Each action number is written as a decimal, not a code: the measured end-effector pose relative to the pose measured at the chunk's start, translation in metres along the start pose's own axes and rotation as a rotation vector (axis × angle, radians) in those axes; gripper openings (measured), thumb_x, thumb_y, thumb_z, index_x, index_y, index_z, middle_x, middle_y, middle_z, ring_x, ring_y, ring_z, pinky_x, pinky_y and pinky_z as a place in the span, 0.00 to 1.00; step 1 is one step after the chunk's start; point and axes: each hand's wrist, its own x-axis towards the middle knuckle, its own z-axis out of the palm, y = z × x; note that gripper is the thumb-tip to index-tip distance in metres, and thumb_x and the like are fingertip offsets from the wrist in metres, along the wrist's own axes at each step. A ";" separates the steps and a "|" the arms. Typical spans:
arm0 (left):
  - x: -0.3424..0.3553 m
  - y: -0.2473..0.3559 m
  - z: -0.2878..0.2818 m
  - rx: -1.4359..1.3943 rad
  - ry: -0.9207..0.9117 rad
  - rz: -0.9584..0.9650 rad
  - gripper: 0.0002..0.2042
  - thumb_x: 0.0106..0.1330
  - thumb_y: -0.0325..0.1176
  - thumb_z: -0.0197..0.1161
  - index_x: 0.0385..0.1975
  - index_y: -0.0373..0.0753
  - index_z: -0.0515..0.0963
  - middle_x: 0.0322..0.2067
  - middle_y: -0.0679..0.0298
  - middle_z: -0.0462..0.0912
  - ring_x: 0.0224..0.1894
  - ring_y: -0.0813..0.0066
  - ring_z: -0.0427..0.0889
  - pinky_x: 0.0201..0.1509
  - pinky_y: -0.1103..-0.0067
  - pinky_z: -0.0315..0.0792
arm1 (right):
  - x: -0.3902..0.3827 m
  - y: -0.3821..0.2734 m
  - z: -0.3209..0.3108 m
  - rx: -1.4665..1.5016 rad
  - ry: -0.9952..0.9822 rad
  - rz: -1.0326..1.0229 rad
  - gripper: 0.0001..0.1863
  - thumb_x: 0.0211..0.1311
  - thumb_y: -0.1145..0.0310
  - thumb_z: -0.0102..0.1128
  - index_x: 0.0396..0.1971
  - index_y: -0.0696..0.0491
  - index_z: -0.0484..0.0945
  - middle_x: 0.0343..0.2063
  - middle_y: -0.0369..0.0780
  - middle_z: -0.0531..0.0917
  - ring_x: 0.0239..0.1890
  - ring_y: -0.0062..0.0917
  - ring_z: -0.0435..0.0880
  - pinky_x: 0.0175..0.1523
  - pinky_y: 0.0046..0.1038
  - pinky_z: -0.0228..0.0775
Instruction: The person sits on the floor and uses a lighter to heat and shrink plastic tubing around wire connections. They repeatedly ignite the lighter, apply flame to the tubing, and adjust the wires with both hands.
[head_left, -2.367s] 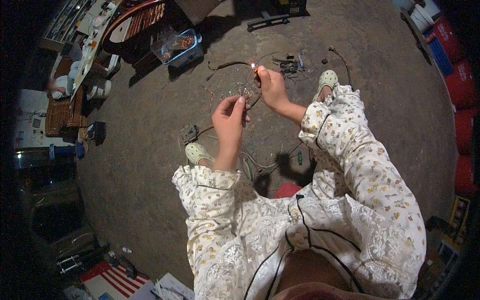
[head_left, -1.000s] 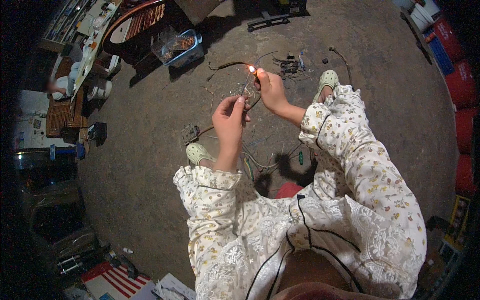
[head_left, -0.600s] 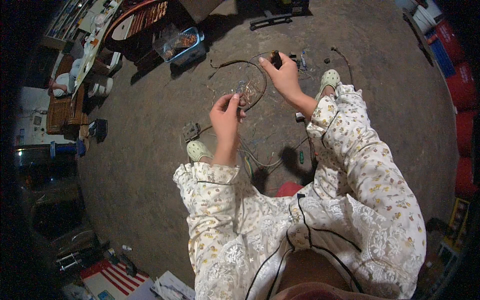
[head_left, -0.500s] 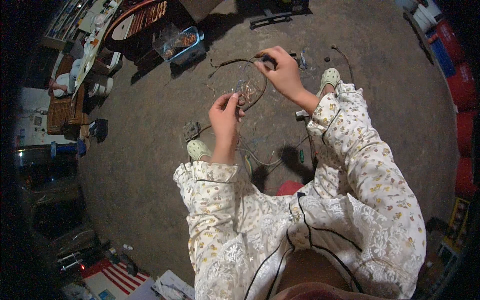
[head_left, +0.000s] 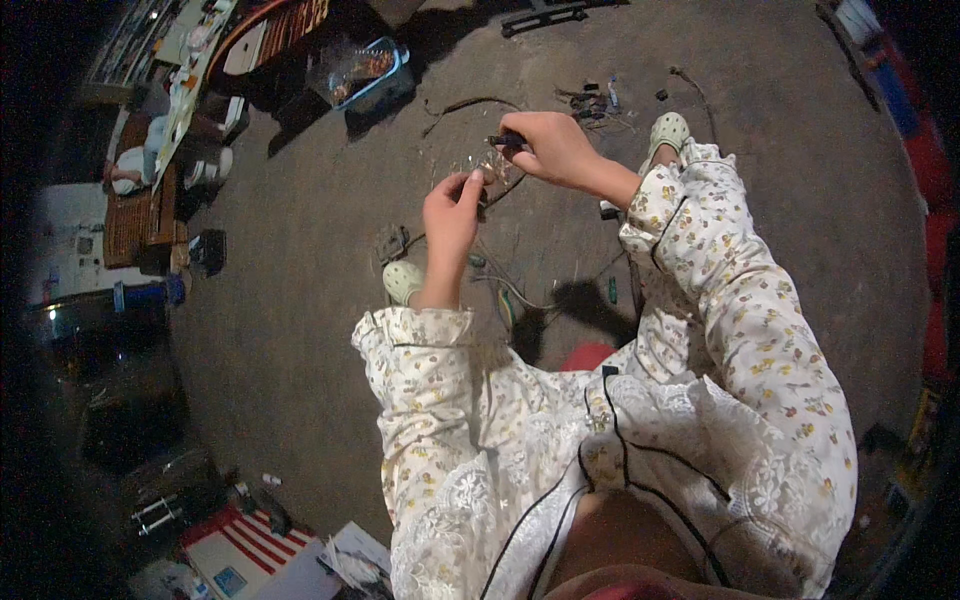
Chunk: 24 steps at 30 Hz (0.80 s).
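Both my hands are raised over the concrete floor between my feet. My left hand (head_left: 455,210) is closed in a pinch, thumb against fingers, on a dark cable (head_left: 503,192) whose length curves off to the right. Thin loose wires (head_left: 487,163), some copper coloured, lie close to its fingertips or just beyond them. A little farther and to the right, my right hand (head_left: 555,150) is wrapped round a small black object (head_left: 508,141), its tip poking out leftward. The rest of that object is hidden in the fingers, so I cannot tell its kind.
Beyond my hands lie a dark cable piece (head_left: 480,103) and a heap of wire scraps (head_left: 597,103). A square dark fitting (head_left: 393,243) is beside my left clog (head_left: 402,282). Pale cable (head_left: 515,298) and a green piece (head_left: 613,290) lie nearer. A blue bin (head_left: 375,80) stands far left.
My right hand has come lower and nearer the left, and its fist now shows a black tip pointing left. The wire scraps behind it have come into view. My left hand has shifted slightly away from me.
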 end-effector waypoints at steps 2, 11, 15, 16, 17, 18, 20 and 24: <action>0.003 -0.006 -0.005 -0.060 0.022 -0.033 0.08 0.60 0.36 0.58 0.24 0.38 0.74 0.16 0.73 0.71 0.14 0.86 0.63 0.17 0.87 0.53 | -0.003 -0.010 0.004 0.152 -0.124 0.088 0.10 0.45 0.69 0.58 0.27 0.58 0.72 0.20 0.43 0.75 0.21 0.31 0.75 0.27 0.29 0.65; 0.009 0.006 -0.023 -0.734 0.044 -0.292 0.13 0.59 0.36 0.58 0.16 0.44 0.64 0.12 0.72 0.62 0.11 0.83 0.55 0.13 0.85 0.50 | -0.003 -0.038 0.007 0.834 -0.393 0.563 0.11 0.52 0.63 0.55 0.20 0.56 0.71 0.12 0.30 0.68 0.14 0.13 0.61 0.19 0.20 0.51; 0.010 0.019 -0.025 -0.792 0.049 -0.406 0.15 0.60 0.37 0.56 0.14 0.45 0.61 0.10 0.72 0.56 0.10 0.82 0.50 0.11 0.84 0.45 | -0.003 -0.038 0.013 0.954 -0.382 0.652 0.10 0.53 0.64 0.54 0.19 0.53 0.71 0.13 0.29 0.67 0.13 0.11 0.58 0.18 0.18 0.47; 0.010 0.023 -0.026 -0.808 0.035 -0.427 0.15 0.60 0.37 0.56 0.14 0.45 0.61 0.10 0.73 0.54 0.10 0.82 0.49 0.11 0.83 0.44 | -0.002 -0.038 0.014 0.977 -0.377 0.674 0.10 0.53 0.64 0.54 0.19 0.53 0.70 0.13 0.29 0.67 0.13 0.11 0.58 0.18 0.17 0.47; 0.012 0.026 -0.023 -0.837 0.033 -0.417 0.15 0.61 0.37 0.55 0.14 0.45 0.60 0.10 0.73 0.52 0.11 0.83 0.48 0.11 0.84 0.42 | -0.002 -0.038 0.013 1.000 -0.366 0.682 0.10 0.53 0.64 0.54 0.19 0.53 0.70 0.13 0.29 0.67 0.13 0.11 0.58 0.18 0.17 0.47; 0.013 0.029 -0.022 -0.840 0.024 -0.410 0.15 0.61 0.37 0.55 0.14 0.45 0.60 0.10 0.73 0.52 0.11 0.83 0.48 0.11 0.84 0.42 | -0.001 -0.039 0.011 1.023 -0.354 0.691 0.10 0.53 0.64 0.54 0.18 0.53 0.70 0.13 0.28 0.67 0.13 0.11 0.58 0.18 0.17 0.46; 0.012 0.035 -0.023 -0.850 0.023 -0.392 0.15 0.61 0.37 0.54 0.15 0.45 0.60 0.10 0.73 0.51 0.11 0.83 0.47 0.11 0.85 0.41 | 0.000 -0.041 0.010 1.057 -0.348 0.690 0.10 0.53 0.64 0.54 0.18 0.53 0.70 0.14 0.28 0.67 0.14 0.11 0.58 0.18 0.17 0.46; 0.020 0.030 -0.025 -0.852 0.052 -0.330 0.14 0.60 0.35 0.55 0.15 0.45 0.61 0.10 0.74 0.54 0.10 0.84 0.47 0.12 0.85 0.45 | 0.000 -0.038 0.012 1.041 -0.341 0.664 0.11 0.52 0.63 0.56 0.18 0.54 0.71 0.14 0.30 0.68 0.16 0.13 0.61 0.20 0.20 0.50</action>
